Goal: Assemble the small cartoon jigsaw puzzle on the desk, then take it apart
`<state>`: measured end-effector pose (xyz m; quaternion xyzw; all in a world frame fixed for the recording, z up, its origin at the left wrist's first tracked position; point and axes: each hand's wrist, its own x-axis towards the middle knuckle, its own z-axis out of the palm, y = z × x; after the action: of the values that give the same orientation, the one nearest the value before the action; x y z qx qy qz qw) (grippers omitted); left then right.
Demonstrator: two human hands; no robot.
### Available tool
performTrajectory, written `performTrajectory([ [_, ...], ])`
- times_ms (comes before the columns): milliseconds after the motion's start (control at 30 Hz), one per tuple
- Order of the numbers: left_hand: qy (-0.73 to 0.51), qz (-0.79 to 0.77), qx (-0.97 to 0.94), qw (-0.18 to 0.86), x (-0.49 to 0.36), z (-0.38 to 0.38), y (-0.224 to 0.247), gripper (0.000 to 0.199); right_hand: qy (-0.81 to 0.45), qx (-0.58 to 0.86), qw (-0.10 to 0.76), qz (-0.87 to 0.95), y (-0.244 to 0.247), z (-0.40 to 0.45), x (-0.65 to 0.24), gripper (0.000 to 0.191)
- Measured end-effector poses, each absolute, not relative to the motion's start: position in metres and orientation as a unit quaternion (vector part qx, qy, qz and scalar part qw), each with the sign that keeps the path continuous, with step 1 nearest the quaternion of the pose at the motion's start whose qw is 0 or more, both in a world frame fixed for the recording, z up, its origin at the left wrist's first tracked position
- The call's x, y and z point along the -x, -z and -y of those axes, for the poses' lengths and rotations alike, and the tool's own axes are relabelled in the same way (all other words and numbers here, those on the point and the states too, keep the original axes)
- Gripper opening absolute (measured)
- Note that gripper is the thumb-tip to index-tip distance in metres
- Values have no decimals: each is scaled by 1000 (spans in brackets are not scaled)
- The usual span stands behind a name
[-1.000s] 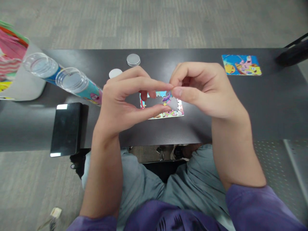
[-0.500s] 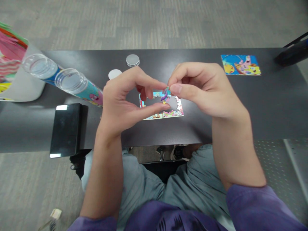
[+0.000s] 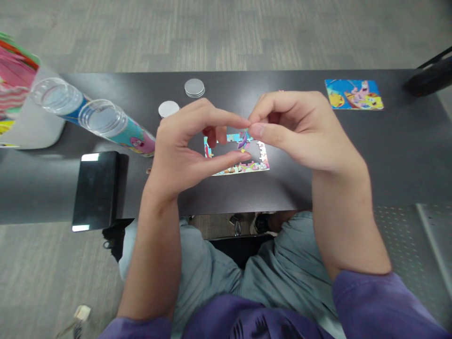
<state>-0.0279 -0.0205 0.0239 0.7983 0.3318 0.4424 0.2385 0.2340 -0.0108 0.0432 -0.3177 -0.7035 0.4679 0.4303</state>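
Small joined jigsaw pieces point(image 3: 243, 140) with a purple figure are held up between my two hands. My left hand point(image 3: 190, 141) spans them, thumb at the lower edge and index fingertip at the upper edge. With thumb and index finger pinched, my right hand point(image 3: 293, 127) grips their upper right corner; its fingertips partly hide that corner. Below, on the dark table, lies a jigsaw border point(image 3: 240, 170) whose middle shows bare tabletop. My left fingers and thumb cover part of that border.
Two clear picture-wrapped tubes point(image 3: 58, 96) point(image 3: 123, 127) and a white bin point(image 3: 38, 127) of colourful items stand left. Nearby are a black box-like device point(image 3: 95, 190) and round lids point(image 3: 194, 87) point(image 3: 168, 108). A finished-looking cartoon puzzle point(image 3: 354, 94) and a dark object point(image 3: 429, 80) are right.
My left index fingertip has shifted slightly right, closer to my right fingertips. The pieces stay between my hands, tilted a little differently.
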Motion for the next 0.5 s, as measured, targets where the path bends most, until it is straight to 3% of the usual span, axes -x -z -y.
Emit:
performTrajectory([
  [133,-343,-347,-834,256,10,18,-29,86,-410,324,418,743,-49,9,-252,21],
  [200,-337,-351,-831,270,-1,17,-30,92,-346,370,410,758,-52,4,-274,16],
  [267,-350,-360,-818,279,-8,15,-29,86,-289,460,382,748,-51,-2,-302,15],
  [367,-377,-384,-794,283,-3,12,-23,70,-291,561,267,727,-42,-13,-339,15],
  [500,-413,-401,-770,273,19,6,-10,29,-332,572,151,734,-22,-22,-362,12],
])
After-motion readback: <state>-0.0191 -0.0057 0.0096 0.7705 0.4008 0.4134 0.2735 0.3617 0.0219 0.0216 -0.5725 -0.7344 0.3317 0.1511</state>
